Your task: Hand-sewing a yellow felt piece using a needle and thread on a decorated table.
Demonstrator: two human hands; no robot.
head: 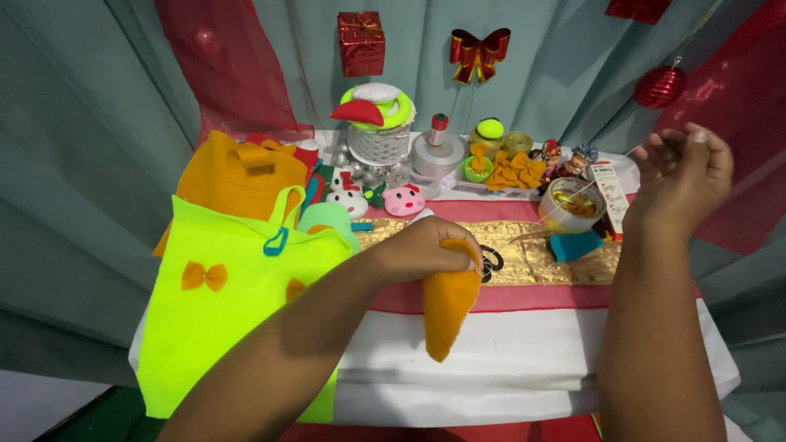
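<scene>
A white worktop point(524, 360) with a pink and gold band carries everything. On its left a neon yellow bag point(221, 319) leans, with an orange bag point(237, 176) behind it. Near the middle, the left hand point(426, 250) is clenched on the top of an orange felt piece point(449, 307), whose long axis hangs down to a point over the worktop. The right hand point(684, 176) is raised well apart, up and to the right, fingers pinched on a thin thread point(573, 200) that slants back toward the felt, passing over a tape roll point(573, 205).
</scene>
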